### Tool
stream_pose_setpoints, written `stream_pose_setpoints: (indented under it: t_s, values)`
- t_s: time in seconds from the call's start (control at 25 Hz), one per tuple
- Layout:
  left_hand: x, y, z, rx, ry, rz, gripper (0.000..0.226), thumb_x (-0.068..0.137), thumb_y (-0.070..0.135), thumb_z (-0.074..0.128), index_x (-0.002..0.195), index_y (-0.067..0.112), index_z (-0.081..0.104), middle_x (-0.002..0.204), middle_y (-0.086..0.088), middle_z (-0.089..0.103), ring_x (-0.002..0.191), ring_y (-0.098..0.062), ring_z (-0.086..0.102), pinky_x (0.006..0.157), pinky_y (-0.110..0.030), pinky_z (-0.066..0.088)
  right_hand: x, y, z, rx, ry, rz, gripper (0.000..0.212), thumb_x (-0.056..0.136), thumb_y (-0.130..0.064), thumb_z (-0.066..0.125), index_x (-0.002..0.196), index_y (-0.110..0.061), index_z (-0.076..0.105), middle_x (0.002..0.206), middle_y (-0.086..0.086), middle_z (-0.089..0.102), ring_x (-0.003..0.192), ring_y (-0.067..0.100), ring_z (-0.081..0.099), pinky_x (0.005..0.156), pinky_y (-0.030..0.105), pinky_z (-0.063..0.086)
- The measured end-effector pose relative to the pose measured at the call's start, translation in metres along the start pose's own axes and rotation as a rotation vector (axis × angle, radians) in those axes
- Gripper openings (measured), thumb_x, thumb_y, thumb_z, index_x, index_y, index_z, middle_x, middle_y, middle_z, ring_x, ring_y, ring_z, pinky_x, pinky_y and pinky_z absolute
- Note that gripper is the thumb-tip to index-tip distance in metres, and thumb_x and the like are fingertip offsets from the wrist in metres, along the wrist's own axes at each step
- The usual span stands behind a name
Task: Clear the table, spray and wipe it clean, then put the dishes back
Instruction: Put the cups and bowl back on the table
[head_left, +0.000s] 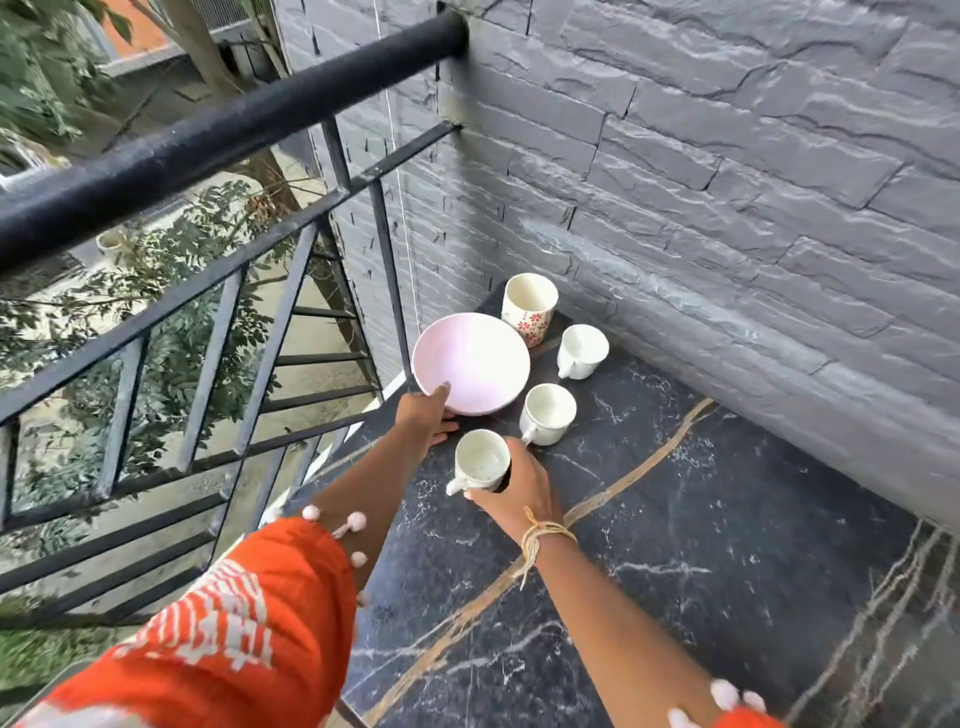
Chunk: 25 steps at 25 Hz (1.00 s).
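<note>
Two hands busy: your left hand (425, 415) grips the pink bowl's (470, 364) near rim, your right hand (511, 480) wraps the nearest white cup (480, 462) on the marble counter (675, 519).

Setting: outdoor balcony corner, daylight, diffuse, no hard shadows. Right side: wall (727, 156) of rough grey stone-textured blocks, laid in staggered courses. Left side: black metal railing (218, 130) with a thick round top bar entering the wall, and thinner diagonal and horizontal bars below. Surface underfoot or below view: black marble-pattern slab (675, 545) with white veins and tan streaks, butting the wall. Beyond the railing: tree foliage (171, 291), a trunk, a paved area below, part of an orange building at upper left.
</note>
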<state>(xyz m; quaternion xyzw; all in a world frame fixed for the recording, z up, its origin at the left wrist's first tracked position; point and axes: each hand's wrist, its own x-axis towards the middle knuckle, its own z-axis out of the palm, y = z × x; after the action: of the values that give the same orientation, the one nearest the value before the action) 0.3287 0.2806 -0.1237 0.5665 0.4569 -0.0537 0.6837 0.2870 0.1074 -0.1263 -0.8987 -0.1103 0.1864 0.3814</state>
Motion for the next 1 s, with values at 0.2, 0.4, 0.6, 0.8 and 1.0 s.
stream_pose_setpoints:
  t_s: [0.2, 0.4, 0.6, 0.8, 1.0]
  values:
    - [0.001, -0.007, -0.015, -0.103, 0.151, -0.007, 0.017, 0.093, 0.007, 0.051, 0.108, 0.002, 0.055, 0.103, -0.021, 0.066, 0.078, -0.03, 0.068, 0.051, -0.033, 0.059, 0.002, 0.004, -0.003, -0.008, 0.033, -0.01, 0.054, 0.063, -0.032, 0.082, 0.108, -0.03, 0.053, 0.109, -0.007, 0.061, 0.103, 0.018, 0.058, 0.081, 0.041, 0.054]
    - [-0.02, -0.038, -0.073, -0.241, 0.283, -0.011, 0.037, 0.09, 0.008, 0.055, 0.126, 0.0, 0.054, 0.111, -0.024, 0.067, 0.073, -0.027, 0.07, 0.051, -0.029, 0.059, -0.007, 0.002, -0.003, 0.075, 0.077, 0.021, 0.057, 0.059, -0.028, 0.087, 0.108, -0.025, 0.058, 0.107, -0.003, 0.065, 0.1, 0.017, 0.059, 0.083, 0.034, 0.053]
    - [-0.053, -0.058, -0.118, -0.369, 0.388, -0.018, 0.028, 0.087, 0.008, 0.057, 0.113, -0.001, 0.057, 0.079, -0.016, 0.067, 0.058, -0.021, 0.068, 0.052, -0.028, 0.059, -0.003, -0.024, 0.004, 0.179, 0.146, 0.094, 0.065, 0.056, -0.031, 0.09, 0.112, -0.025, 0.058, 0.111, -0.001, 0.066, 0.102, 0.021, 0.059, 0.081, 0.03, 0.049]
    - [-0.057, -0.066, -0.136, -0.412, 0.388, 0.0, 0.025, 0.085, 0.007, 0.061, 0.108, -0.001, 0.06, 0.086, -0.022, 0.069, 0.069, -0.028, 0.068, 0.053, -0.027, 0.059, 0.046, -0.062, 0.008, 0.162, 0.253, 0.054, 0.059, 0.063, -0.024, 0.085, 0.115, -0.017, 0.057, 0.113, 0.007, 0.066, 0.106, 0.029, 0.06, 0.084, 0.034, 0.05]
    - [-0.056, -0.072, -0.131, -0.389, 0.326, 0.038, 0.018, 0.085, 0.005, 0.063, 0.101, -0.002, 0.062, 0.087, -0.025, 0.069, 0.066, -0.028, 0.068, 0.057, -0.031, 0.061, 0.112, -0.072, -0.002, -0.035, 0.075, 0.19, 0.07, 0.067, -0.024, 0.085, 0.127, -0.013, 0.05, 0.127, 0.012, 0.06, 0.118, 0.033, 0.055, 0.094, 0.036, 0.046]
